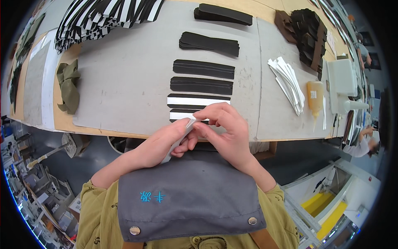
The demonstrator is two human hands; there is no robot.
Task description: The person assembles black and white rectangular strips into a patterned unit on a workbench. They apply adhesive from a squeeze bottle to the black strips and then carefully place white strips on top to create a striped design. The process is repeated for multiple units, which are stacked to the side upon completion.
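Over the table's front edge, my left hand (169,139) closes around a narrow white strip (188,125), which slants down toward the grey apron. My right hand (227,128) pinches the strip's upper end between thumb and fingers. Just beyond my fingers lies a black strip with a white band (181,115), partly covered by my hands. Behind it is a second black strip with a white band (198,100). Farther back come two black strips with a lengthwise seam line (201,85) (203,69), then small stacks of black strips (208,45) (222,15).
White strips (287,85) lie fanned at the right, near a bottle of amber liquid (315,97) and a white container (342,77). Black-and-white strips (110,18) are heaped far left, above olive fabric (69,87). Dark brown pieces (306,35) sit far right. Another person (360,143) is at the right.
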